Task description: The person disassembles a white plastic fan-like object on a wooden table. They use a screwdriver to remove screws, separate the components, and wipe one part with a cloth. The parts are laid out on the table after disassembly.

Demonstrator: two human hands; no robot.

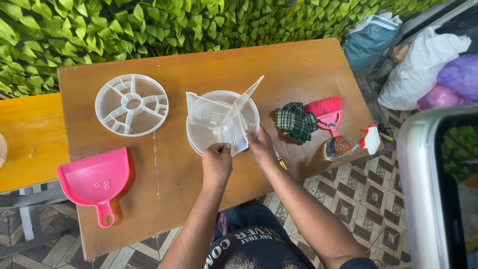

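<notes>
You are pinching the clear plastic divider with both hands, left hand and right hand, steadying it upright over the round clear tray on the tabletop.

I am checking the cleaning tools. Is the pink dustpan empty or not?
Not empty. The pink dustpan lies flat on the table, and three small pale rings rest inside its scoop.
</notes>
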